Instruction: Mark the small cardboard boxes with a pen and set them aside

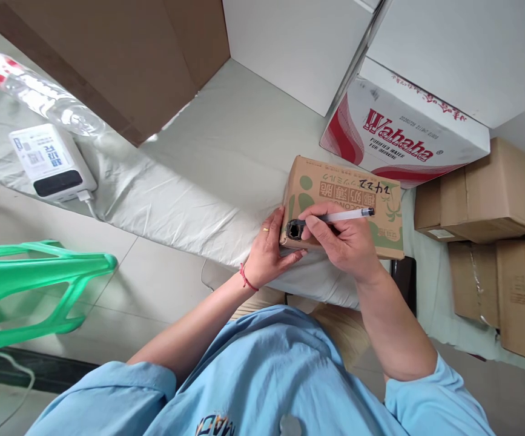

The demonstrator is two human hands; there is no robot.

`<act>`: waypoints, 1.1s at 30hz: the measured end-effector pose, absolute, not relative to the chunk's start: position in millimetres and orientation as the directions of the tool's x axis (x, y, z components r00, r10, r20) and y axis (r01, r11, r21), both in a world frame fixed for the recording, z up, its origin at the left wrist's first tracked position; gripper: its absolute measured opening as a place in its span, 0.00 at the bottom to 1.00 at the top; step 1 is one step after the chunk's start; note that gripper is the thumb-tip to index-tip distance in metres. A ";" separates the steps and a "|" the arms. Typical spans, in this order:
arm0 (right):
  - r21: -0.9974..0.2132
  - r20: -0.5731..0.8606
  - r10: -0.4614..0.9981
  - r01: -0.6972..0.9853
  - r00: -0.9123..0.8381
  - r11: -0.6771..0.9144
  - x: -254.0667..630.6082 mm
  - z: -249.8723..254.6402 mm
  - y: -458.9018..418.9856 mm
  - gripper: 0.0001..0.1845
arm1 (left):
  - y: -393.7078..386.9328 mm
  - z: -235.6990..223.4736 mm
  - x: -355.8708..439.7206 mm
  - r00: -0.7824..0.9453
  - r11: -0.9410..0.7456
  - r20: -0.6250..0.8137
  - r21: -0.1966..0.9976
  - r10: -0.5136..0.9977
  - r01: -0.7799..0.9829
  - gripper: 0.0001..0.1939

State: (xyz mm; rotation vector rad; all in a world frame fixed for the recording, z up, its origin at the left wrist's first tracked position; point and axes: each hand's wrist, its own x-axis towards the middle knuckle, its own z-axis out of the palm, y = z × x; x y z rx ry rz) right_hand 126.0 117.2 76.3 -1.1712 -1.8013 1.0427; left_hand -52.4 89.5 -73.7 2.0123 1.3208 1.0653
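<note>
My right hand (341,239) is closed around a pen (346,214) with a clear barrel and black ends. It is over the near side of a brown cardboard box (387,209) with green palm prints and "2422" handwritten in black. The pen points left, towards a ragged dark patch (295,230) at the box's near left corner; I cannot tell if that is a hole or a dark object. Against the box's left side lies my left hand (269,248), fingers stretched out and thumb apart along the near edge. My right palm and fingers hide part of the box's print.
Behind the box stands a white and red water carton (393,130); brown cartons (484,194) are stacked to the right. A large brown carton (121,60), a plastic bottle (48,97) and a white power bank (53,160) are at left. A green stool (39,284) stands on the floor.
</note>
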 end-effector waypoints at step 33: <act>-0.857 0.256 0.949 0.411 -0.183 0.310 125.7 75.4 118.1 0.09 | 90.5 -71.5 -52.0 0.215 -0.428 0.371 0.753 0.903 0.500 0.56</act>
